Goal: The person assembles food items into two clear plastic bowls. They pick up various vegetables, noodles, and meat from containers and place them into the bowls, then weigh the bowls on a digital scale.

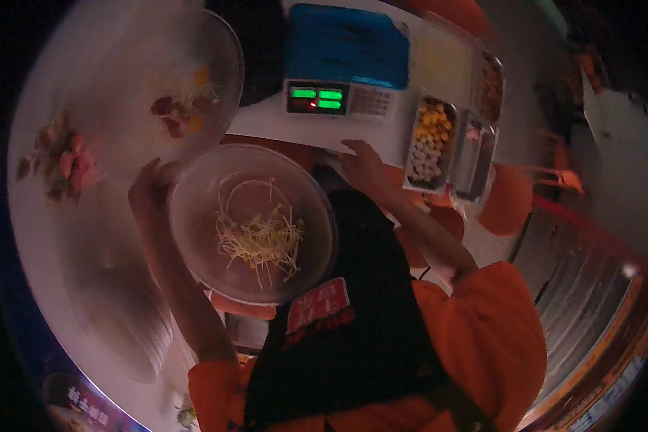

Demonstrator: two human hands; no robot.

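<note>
- My L hand point(153, 189) is clamping the clear bowl point(302, 201) by its left rim, before my apron point(363, 309).
- R hand point(365, 169) is hovering open nr scale point(347, 63).
- Bowl's risking tipping, spilling sprouts point(263, 241), b/c one side's lacking grip.

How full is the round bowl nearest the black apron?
Partly filled: the bowl holds a loose clump of pale sprouts, while much of its inside shows bare.
</note>
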